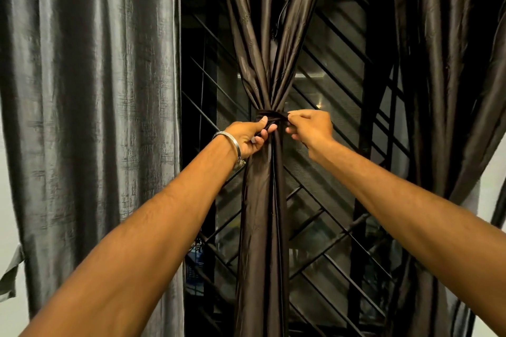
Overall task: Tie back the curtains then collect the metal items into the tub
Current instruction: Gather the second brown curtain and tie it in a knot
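Observation:
A dark brown satin curtain [267, 44] hangs in the middle, gathered into a narrow waist by a dark tie band [271, 113]. My left hand [247, 137], with a silver bangle on its wrist, grips the band's left end against the bunched cloth. My right hand [310, 126] pinches the band's right end between thumb and fingers. Below the band the curtain falls straight down. No metal items or tub are in view.
A grey curtain [90, 107] hangs loose at the left, with a grey strap [12, 271] dangling at its lower edge. Another brown curtain [451, 76] hangs at the right. Behind them is a dark window with a diagonal metal grille [328, 178].

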`<state>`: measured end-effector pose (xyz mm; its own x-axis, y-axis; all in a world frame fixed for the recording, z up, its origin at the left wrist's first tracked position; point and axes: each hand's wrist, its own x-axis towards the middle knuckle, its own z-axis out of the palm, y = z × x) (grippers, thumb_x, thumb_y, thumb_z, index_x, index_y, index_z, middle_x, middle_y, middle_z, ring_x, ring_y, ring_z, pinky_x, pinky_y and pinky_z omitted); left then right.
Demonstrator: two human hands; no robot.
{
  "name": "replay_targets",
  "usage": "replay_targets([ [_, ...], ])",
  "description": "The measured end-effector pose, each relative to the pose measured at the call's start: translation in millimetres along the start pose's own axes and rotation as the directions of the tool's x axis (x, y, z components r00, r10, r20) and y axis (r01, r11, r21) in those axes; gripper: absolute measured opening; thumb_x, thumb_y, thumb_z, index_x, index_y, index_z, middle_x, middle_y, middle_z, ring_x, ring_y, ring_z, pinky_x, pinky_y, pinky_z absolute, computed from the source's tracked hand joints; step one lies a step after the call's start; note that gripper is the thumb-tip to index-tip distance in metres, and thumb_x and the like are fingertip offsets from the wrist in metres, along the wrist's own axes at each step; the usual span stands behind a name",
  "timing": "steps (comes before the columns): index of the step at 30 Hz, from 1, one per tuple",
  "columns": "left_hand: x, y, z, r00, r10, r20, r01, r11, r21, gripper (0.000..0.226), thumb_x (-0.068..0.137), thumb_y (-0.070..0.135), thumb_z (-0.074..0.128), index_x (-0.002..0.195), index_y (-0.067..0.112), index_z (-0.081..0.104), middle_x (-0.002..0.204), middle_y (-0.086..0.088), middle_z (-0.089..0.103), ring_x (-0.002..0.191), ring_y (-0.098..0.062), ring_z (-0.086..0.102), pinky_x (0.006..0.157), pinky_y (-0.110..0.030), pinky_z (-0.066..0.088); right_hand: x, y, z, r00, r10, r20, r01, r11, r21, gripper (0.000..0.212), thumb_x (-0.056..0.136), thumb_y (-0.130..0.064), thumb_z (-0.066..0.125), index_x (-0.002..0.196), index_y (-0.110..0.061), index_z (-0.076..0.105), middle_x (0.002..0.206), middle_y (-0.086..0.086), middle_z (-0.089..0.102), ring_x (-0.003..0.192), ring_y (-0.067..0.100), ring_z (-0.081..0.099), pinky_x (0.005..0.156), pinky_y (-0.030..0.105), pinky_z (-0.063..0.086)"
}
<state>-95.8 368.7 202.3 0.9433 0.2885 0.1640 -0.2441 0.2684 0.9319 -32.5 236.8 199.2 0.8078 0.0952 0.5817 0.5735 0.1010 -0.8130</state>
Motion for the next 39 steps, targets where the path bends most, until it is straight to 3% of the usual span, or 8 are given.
replay_targets([
  [5,3,0,-1,0.998,0.026,-0.054,-0.028,0.999,-0.034,0.019,0.098,0.022,0.056,0.084,0.009,0.055,0.076,-0.004,0.055,0.034,-0.002,0.045,0.034,-0.008,0.033,-14,2,5,0.978,-0.108,0.180,0.109,0.994,0.003,0.014,0.088,-0.007,0.065,0.084,-0.018,0.072,0.071,0.001,0.069,0.056,0.006,0.060,0.052,0.017,0.047],
  [10,7,-2,0,0.997,0.037,-0.074,-0.039,0.999,-0.033,0.025,0.094,0.029,0.061,0.079,0.010,0.055,0.071,-0.003,0.054,0.033,-0.002,0.041,0.034,-0.009,0.034,-21,9,8,0.943,0.011,0.333,0.034,0.991,-0.129,0.010,0.091,-0.011,0.061,0.091,-0.011,0.071,0.074,0.003,0.064,0.057,0.009,0.057,0.052,0.021,0.046],
  [16,6,1,0,0.995,0.048,-0.091,-0.045,0.998,0.037,0.016,0.097,0.019,0.059,0.083,0.012,0.056,0.076,-0.002,0.053,0.032,-0.002,0.041,0.034,-0.008,0.035,-14,18,9,0.990,-0.029,0.140,0.064,0.965,-0.255,0.017,0.087,-0.017,0.069,0.072,-0.025,0.069,0.063,-0.008,0.062,0.049,0.002,0.049,0.045,0.017,0.036],
  [21,-2,3,2,0.998,-0.008,-0.066,0.007,1.000,-0.009,0.021,0.098,0.018,0.057,0.080,0.006,0.057,0.077,-0.008,0.057,0.060,-0.013,0.053,0.043,-0.016,0.050,-11,6,22,0.961,0.227,0.155,-0.237,0.970,0.047,0.017,0.093,-0.007,0.053,0.080,-0.012,0.063,0.071,0.010,0.065,0.056,0.015,0.062,0.046,0.021,0.052],
  [23,-4,3,1,0.998,-0.024,-0.049,0.024,1.000,-0.015,0.019,0.097,0.016,0.057,0.082,0.004,0.059,0.079,-0.011,0.060,0.067,-0.017,0.058,0.050,-0.020,0.055,-9,4,25,0.951,0.271,0.148,-0.288,0.951,0.112,0.012,0.092,-0.015,0.055,0.087,-0.008,0.064,0.072,0.009,0.066,0.060,0.016,0.064,0.052,0.022,0.055],
  [27,-4,0,2,0.999,-0.006,-0.039,0.005,1.000,-0.028,0.014,0.096,0.010,0.058,0.083,0.005,0.062,0.083,-0.012,0.061,0.072,-0.020,0.060,0.054,-0.024,0.058,-7,5,31,0.945,0.310,0.105,-0.325,0.928,0.182,0.026,0.083,-0.036,0.071,0.083,-0.010,0.064,0.072,0.006,0.069,0.065,0.017,0.066,0.067,0.032,0.057],
  [33,-2,-10,3,0.996,0.042,-0.074,-0.049,0.995,-0.089,0.012,0.095,0.002,0.057,0.083,0.003,0.060,0.084,-0.013,0.061,0.073,-0.022,0.062,0.053,-0.026,0.058,-8,5,51,0.947,0.321,-0.028,-0.302,0.916,0.264,0.034,0.076,-0.015,0.071,0.105,-0.002,0.058,0.093,0.016,0.067,0.066,0.020,0.060,0.060,0.031,0.051],
  [39,6,-21,8,0.978,0.099,-0.181,-0.139,0.964,-0.225,0.006,0.091,-0.005,0.056,0.095,-0.003,0.060,0.081,-0.015,0.063,0.063,-0.020,0.065,0.045,-0.023,0.056,-11,7,57,0.916,0.399,-0.034,-0.361,0.859,0.364,0.009,0.080,-0.007,0.061,0.080,-0.010,0.052,0.076,0.009,0.058,0.065,0.018,0.052,0.056,0.029,0.044],
])
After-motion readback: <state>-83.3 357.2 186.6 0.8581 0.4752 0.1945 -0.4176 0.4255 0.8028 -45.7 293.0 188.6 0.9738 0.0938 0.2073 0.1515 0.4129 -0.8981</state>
